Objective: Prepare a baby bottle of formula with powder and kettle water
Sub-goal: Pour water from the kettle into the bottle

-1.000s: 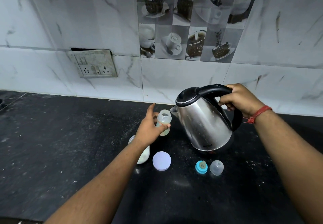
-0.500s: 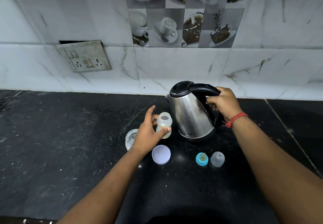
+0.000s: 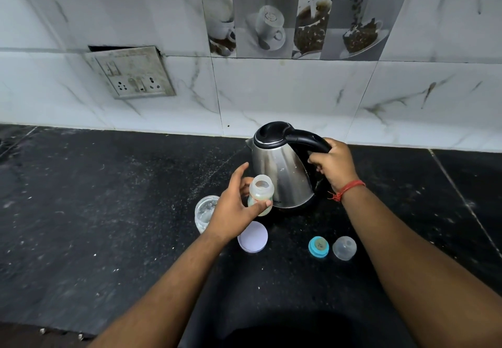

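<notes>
On a black counter (image 3: 108,211), the left hand (image 3: 233,211) grips an open baby bottle (image 3: 260,195) while the right hand (image 3: 335,164) grasps the upright steel kettle's (image 3: 279,173) handle.

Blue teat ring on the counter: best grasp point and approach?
Take the blue teat ring by its outer rim, probably from straight above, pinching across it. It lies flat on the counter with the clear dome cap close on its right, so pinch front to back.

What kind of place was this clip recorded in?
Most likely a home kitchen. A dark stone counter runs along a marble-look tiled wall with coffee-cup picture tiles, a wall socket plate sits above it, and a steel electric kettle stands on the counter.
</notes>
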Motion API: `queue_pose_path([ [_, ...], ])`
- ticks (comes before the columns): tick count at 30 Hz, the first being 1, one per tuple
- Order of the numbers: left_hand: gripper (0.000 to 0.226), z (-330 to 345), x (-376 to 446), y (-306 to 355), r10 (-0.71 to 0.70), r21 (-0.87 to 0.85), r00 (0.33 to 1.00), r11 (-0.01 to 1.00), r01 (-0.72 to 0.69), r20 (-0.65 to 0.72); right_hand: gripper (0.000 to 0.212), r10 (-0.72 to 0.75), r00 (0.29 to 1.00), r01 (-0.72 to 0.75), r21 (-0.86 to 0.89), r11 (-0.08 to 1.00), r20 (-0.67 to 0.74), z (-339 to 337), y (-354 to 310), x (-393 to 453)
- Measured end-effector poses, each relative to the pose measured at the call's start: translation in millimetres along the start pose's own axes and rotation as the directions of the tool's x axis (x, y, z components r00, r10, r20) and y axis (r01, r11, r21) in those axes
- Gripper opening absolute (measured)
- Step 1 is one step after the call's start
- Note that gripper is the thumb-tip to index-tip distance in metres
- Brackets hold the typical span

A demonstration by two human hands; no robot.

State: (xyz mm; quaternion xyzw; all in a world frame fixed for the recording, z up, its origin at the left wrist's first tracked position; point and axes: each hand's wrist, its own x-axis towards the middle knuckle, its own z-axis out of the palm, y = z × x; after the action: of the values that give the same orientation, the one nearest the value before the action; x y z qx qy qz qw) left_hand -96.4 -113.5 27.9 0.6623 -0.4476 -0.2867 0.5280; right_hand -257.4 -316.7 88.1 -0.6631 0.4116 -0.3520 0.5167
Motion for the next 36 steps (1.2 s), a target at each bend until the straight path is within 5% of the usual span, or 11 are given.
queue_pose_path([
  [11,0.103,0,-2,2,-0.024,-0.013,1.0,1.0,0.024,0.013,0.036,0.022,0.998,-0.027,0.089,0.996,0.053,-4,35,10],
  [29,0.099,15,-12,2,-0.004,0.037,0.998,0.999,0.002,0.056,0.038,0.057,0.997,-0.051,-0.106,0.993,0.059,-34,53,14],
  [36,0.098,24,-20,0,-0.002,0.034,0.996,0.999,-0.001,0.092,0.083,0.095,0.996,-0.094,-0.15,0.984,-0.002,-40,67,-9],
])
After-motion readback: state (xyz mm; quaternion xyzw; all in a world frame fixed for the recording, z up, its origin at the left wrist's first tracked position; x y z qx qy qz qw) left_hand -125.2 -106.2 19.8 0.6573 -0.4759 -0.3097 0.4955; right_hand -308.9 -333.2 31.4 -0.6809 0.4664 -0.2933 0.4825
